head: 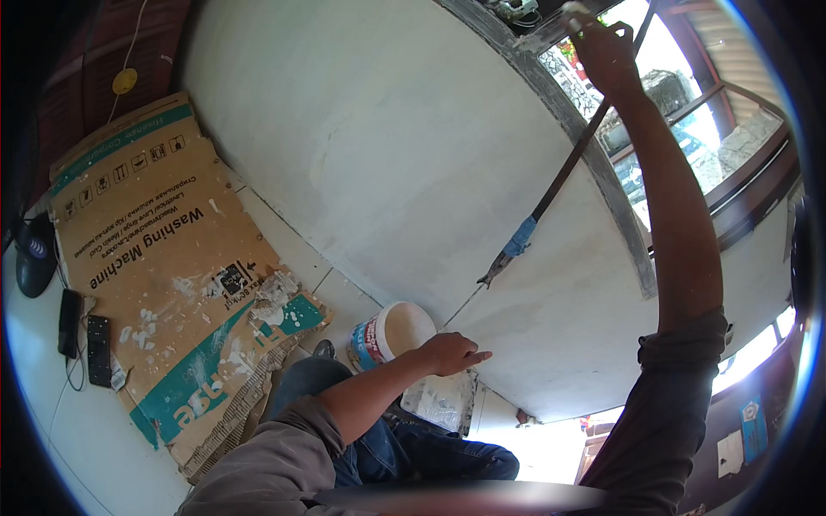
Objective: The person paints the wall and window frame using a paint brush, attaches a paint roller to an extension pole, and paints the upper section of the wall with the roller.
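My left hand is curled low by the wall, just right of a white plastic paint bucket. A thin cord runs straight down to this hand, which appears closed around it; the fingers' inner side is hidden. The cord comes from the split lower end of a long dark tube or pole, wrapped with blue tape. High at the window opening, my right hand is raised in front of the tube. Its fingertips are whitish and bent, and whether they grip anything is unclear.
A flattened washing-machine carton, spattered white, covers the floor at left. Beside it lie a black phone-like device, another dark device and a cable. A white-smeared flat container sits near my knees. Grey mortar frames the window.
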